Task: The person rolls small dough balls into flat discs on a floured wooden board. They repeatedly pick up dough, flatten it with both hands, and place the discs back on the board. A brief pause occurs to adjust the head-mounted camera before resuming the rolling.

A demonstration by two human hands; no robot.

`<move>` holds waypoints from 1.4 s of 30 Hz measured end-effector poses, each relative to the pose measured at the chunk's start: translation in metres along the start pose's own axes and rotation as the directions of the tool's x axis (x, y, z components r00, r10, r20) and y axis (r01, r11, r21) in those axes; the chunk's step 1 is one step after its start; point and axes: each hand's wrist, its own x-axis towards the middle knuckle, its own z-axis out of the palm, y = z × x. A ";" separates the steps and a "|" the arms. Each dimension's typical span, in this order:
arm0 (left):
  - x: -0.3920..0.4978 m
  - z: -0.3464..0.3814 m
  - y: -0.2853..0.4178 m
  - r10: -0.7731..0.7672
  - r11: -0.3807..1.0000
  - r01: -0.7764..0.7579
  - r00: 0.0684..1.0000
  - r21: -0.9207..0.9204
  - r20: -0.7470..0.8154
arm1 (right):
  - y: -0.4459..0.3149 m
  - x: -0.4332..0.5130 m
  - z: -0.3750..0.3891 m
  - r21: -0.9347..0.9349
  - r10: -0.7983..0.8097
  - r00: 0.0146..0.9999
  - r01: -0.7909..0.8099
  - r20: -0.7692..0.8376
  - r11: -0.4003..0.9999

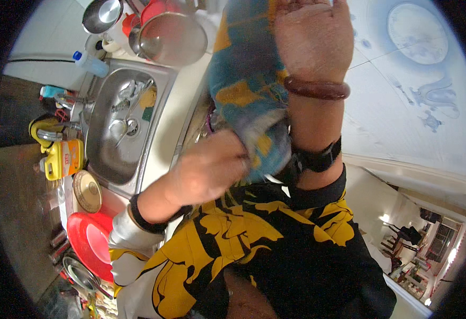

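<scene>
A patterned cloth in blue-grey and yellow (253,60) hangs in front of the person's black and yellow clothing. My left hand (213,165), blurred, has its fingers curled on the lower part of this cloth. At the top, my right hand (314,40) lies against the cloth's upper edge, its fingertips cut off by the frame, so its grip cannot be made out. A brown bangle (318,88) is around the right wrist, and a black band (322,157) sits farther up that forearm.
A steel sink (109,159) holds a ladle, a sponge and other items. Around it stand a metal strainer (173,38), a bottle with a blue cap (91,63), a yellow jug (63,159), a patterned plate (87,191) and a red basin (83,239). A pale tiled wall (384,99) rises opposite.
</scene>
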 end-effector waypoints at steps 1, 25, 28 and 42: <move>-0.008 -0.001 -0.002 -0.079 0.997 0.080 0.995 0.019 -0.060 | -0.003 -0.001 0.001 -0.017 -0.006 1.000 0.006 -0.030 1.000; -0.023 0.029 -0.039 -0.886 0.349 0.052 0.343 -0.936 -0.311 | -0.017 -0.061 0.059 -0.024 -0.076 0.948 0.088 0.310 0.996; -0.019 0.036 -0.036 -0.918 0.265 -0.102 0.279 -0.959 -0.283 | -0.030 -0.069 0.040 -0.016 -0.066 0.900 0.081 0.431 0.997; -0.010 0.060 -0.003 -0.784 0.090 -0.364 0.548 -0.927 -0.291 | -0.035 -0.111 -0.065 -0.792 0.378 0.851 0.070 0.365 0.607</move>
